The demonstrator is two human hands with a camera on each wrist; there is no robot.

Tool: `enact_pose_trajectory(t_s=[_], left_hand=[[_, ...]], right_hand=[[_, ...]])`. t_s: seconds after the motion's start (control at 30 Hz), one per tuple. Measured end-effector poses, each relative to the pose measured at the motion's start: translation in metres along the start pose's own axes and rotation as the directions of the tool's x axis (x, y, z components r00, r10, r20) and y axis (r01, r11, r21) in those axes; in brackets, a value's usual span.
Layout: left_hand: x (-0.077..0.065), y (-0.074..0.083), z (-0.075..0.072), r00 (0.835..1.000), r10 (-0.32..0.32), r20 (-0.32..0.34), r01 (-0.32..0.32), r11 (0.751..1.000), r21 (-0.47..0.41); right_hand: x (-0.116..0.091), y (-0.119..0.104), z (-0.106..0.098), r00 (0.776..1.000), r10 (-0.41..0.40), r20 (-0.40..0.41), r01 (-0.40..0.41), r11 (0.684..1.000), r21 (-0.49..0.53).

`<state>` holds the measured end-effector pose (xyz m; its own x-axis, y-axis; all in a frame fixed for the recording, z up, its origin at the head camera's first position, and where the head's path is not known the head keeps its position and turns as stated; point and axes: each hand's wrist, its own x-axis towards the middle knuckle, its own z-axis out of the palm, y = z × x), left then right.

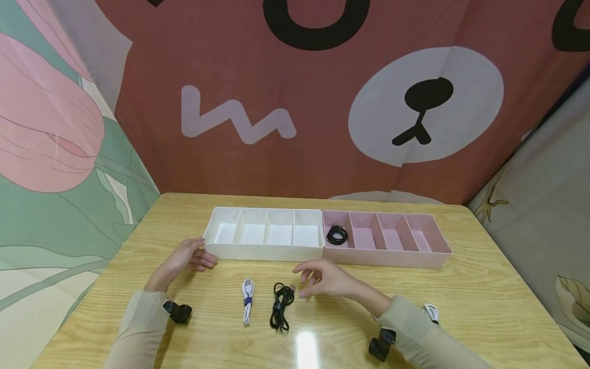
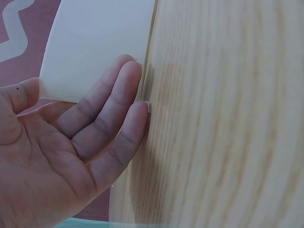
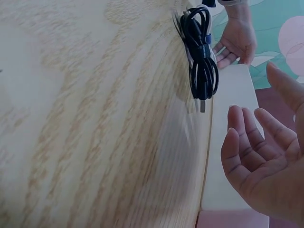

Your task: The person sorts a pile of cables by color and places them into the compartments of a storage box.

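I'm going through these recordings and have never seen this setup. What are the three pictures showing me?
There is no robot here, just a person's two bare hands. The widest picture comes from a camera on the head, looking forward and down. The other two come from small cameras on the wrists, one per hand.

On the wooden table stand a white tray and a pink tray, end to end, each with four compartments. A coiled black cable lies in the pink tray's leftmost one. In front are a white cable with a blue tie and a bundled black cable; another white cable shows beside the right forearm.

Neither hand holds a cable: the left hand is at the white tray's left end, the right hand near the bundled black cable.
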<state>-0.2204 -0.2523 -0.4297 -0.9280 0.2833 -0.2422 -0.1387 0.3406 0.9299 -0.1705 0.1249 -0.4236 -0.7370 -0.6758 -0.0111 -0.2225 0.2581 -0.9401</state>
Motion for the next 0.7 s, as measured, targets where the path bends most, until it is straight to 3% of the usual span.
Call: enact_pose_trajectory(t_s=[0.7], left_hand=[[0.0013,-0.002,-0.0004,1.0,-0.008,-0.008,0.008,1.0,0.009]], right_hand=[[0.0056,0.0085,0.0102,1.0,0.016,-0.011,-0.017,0.996,-0.091]])
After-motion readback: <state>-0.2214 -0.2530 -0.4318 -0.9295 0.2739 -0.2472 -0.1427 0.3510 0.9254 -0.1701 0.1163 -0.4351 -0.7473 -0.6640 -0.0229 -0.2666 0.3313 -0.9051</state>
